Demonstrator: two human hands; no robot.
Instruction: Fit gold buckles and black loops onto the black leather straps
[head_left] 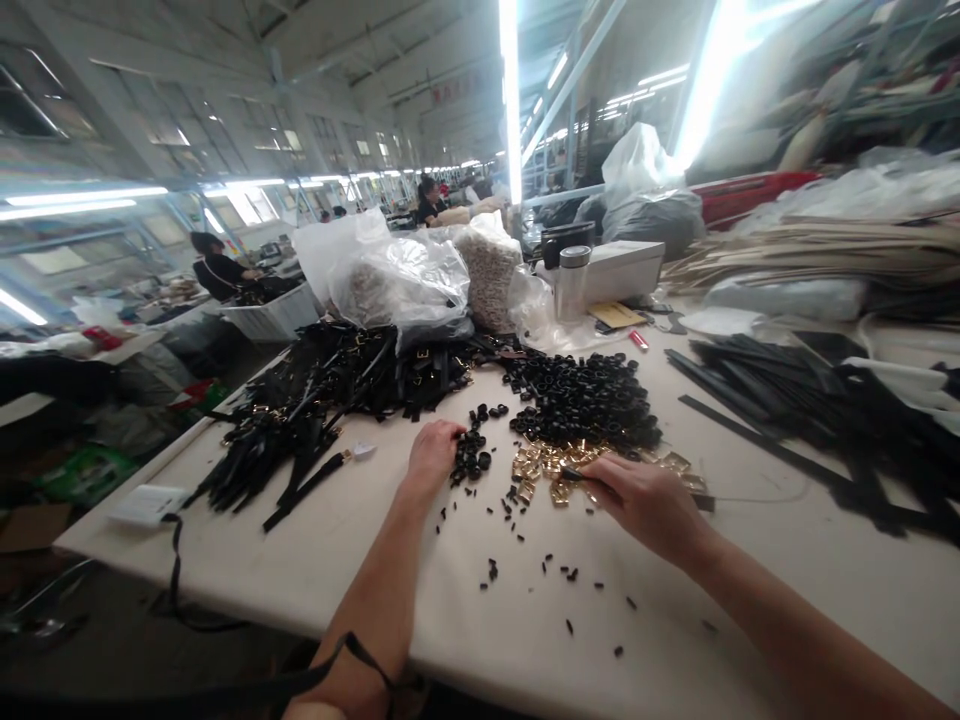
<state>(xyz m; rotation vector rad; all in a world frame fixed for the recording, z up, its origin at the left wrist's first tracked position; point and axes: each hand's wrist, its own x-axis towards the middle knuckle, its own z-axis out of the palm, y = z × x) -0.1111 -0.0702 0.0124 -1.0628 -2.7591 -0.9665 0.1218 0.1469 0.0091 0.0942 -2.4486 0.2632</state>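
Observation:
My left hand [433, 452] rests on the table with its fingers closed at the edge of a small cluster of black loops [471, 458]; its fingertips are partly hidden, so what they pinch does not show. My right hand [646, 500] is closed on a black strap, whose dark tip [571, 474] sticks out past the fingers over a heap of gold buckles [559, 462]. Behind the buckles lies a large pile of black loops [581, 400]. Tiny black pieces [571, 574] are scattered over the table nearer to me.
Black straps with buckles [330, 390] are heaped at left. Long black strips [780, 420] lie at right. Plastic bags [390, 270], a clear bottle [574, 285] and a white box [626, 270] stand at the back. A person [217, 268] works at another table.

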